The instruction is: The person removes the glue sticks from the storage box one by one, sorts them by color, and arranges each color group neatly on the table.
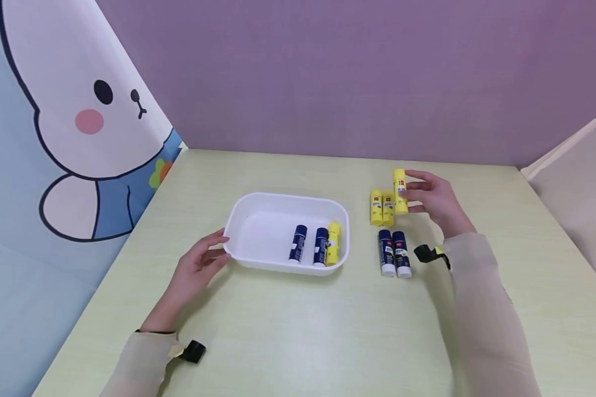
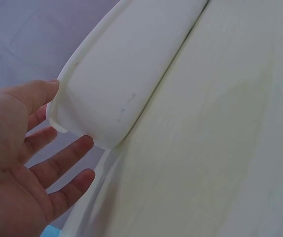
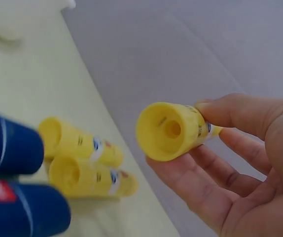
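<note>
My right hand (image 1: pixel 439 201) pinches a yellow glue stick (image 1: pixel 399 190) between thumb and fingers, holding it upright in the head view. From the right wrist, its hollow round end (image 3: pixel 163 132) faces the camera. Beside it are two yellow glue sticks (image 1: pixel 382 208), with two dark blue ones with white ends (image 1: pixel 394 253) nearer me. My left hand (image 1: pixel 197 270) touches the left end of a white plastic tray (image 1: pixel 263 264); its fingers are spread and relaxed, the thumb (image 2: pixel 45 91) right at the rim. Inside the tray's right half lie two dark blue glue sticks (image 1: pixel 298 243) and one yellow glue stick (image 1: pixel 333 245).
All this is on a pale wooden table (image 1: pixel 298 331). A purple backdrop (image 1: pixel 352 82) rises behind its far edge, and a cloth with a cartoon animal (image 1: pixel 84 149) hangs on the left. Black wrist-camera pieces (image 1: pixel 193 352) stick out by both sleeves.
</note>
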Tool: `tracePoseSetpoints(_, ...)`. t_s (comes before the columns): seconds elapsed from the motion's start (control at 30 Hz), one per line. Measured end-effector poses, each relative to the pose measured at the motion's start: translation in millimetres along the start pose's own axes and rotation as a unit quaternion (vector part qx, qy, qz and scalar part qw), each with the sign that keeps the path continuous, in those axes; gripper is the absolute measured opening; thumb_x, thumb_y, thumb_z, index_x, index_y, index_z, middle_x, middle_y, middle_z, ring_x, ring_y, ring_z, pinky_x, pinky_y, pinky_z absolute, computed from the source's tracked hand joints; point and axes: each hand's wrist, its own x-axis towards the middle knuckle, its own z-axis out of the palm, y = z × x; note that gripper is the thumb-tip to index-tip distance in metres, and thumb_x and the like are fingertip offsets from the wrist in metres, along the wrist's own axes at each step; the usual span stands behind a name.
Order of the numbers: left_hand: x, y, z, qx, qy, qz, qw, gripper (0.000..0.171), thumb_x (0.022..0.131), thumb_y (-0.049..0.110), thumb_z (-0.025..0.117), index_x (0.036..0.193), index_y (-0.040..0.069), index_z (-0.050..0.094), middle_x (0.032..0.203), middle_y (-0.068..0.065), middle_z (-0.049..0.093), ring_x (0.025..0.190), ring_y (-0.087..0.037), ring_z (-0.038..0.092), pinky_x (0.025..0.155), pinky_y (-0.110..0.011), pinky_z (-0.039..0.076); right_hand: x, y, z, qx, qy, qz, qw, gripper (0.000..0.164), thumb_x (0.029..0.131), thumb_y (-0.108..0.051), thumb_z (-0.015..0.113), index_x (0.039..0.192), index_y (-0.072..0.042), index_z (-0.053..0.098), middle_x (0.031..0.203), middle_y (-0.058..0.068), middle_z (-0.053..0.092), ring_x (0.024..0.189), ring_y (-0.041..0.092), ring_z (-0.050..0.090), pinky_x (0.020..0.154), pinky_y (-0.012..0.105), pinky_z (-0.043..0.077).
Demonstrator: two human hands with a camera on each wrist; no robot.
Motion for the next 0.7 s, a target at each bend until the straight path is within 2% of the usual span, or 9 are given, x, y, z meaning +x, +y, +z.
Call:
tracePoseSetpoints(0.1, 0.1, -0.8, 0.0, 0.005, -0.002, -0.003, 1.0, 0.039, 0.092, -0.01, 0.064, 0.129, -0.004, 0.057, 0.147, -0.024, 0.046, 0.107, -0.025, 0.065, 0.085, -0.018, 0.054, -1.0, 3.9, -2.3, 0.001, 0.009, 0.007, 1.0, 0.066, 0.096, -0.013, 0.068, 0.154, -0.015, 0.037, 0.127, 0.011, 0.05, 0.09, 0.006, 0.063, 0.075, 0.028, 0.06)
tracePoseSetpoints(0.17, 0.0, -1.2, 0.0, 0.007, -0.002, -0.006, 1.0, 0.039, 0.092, -0.01, 0.064, 0.13, -0.003, 0.057, 0.147, -0.024, 0.045, 0.107, -0.025, 0.065, 0.085, -0.018, 0.054, -1.2, 6.7, -3.2, 0.002, 0.014, 0.013, 1.0, 0.066, 0.095, -0.013, 0.069, 0.154, -0.014, 0.037, 0.125, 0.011, 0.051, 0.088, 0.006, 0.063, 0.074, 0.028, 0.06)
tracePoseSetpoints(0.33, -0.4, -1.7, 0.2, 0.008, -0.006, -0.009, 0.9999, 0.04, 0.092, -0.009, 0.064, 0.131, -0.004, 0.056, 0.148, -0.023, 0.045, 0.107, -0.014, 0.064, 0.085, -0.018, 0.054, -1.9, 16.3, -6.0, 0.005, 0.024, 0.025, 0.999, 0.067, 0.095, -0.014, 0.069, 0.154, -0.011, 0.036, 0.119, 0.008, 0.052, 0.084, 0.006, 0.063, 0.074, 0.028, 0.06)
tracePoseSetpoints(0.43, -0.3, -1.8, 0.5, 0.006, -0.005, -0.007, 0.9999, 0.039, 0.092, -0.009, 0.064, 0.13, -0.004, 0.057, 0.147, -0.023, 0.045, 0.107, -0.012, 0.064, 0.085, -0.018, 0.054, -1.2, 23.6, -7.8, 0.007, 0.02, 0.029, 0.999, 0.068, 0.096, -0.014, 0.068, 0.154, -0.009, 0.034, 0.119, 0.009, 0.052, 0.082, 0.006, 0.063, 0.074, 0.029, 0.06)
tracePoseSetpoints(0.57, -0.1, -1.4, 0.9, 0.003, -0.001, -0.002, 1.0, 0.038, 0.092, -0.01, 0.064, 0.129, -0.003, 0.058, 0.147, -0.024, 0.046, 0.106, -0.012, 0.064, 0.084, -0.018, 0.054, 0.9, 32.1, -8.1, 0.014, 0.006, 0.036, 0.999, 0.069, 0.096, -0.011, 0.066, 0.155, -0.007, 0.031, 0.126, 0.016, 0.05, 0.08, 0.004, 0.064, 0.075, 0.03, 0.06)
tracePoseSetpoints(0.7, 0.5, -0.3, 1.2, 0.002, 0.0, 0.004, 1.0, 0.038, 0.092, -0.011, 0.064, 0.129, -0.004, 0.058, 0.146, -0.023, 0.046, 0.106, -0.017, 0.065, 0.084, -0.017, 0.054, 3.1, 37.1, -6.7, -0.004, -0.012, 0.052, 0.999, 0.071, 0.096, -0.011, 0.066, 0.156, -0.006, 0.028, 0.14, 0.025, 0.044, 0.089, 0.009, 0.062, 0.077, 0.03, 0.06)
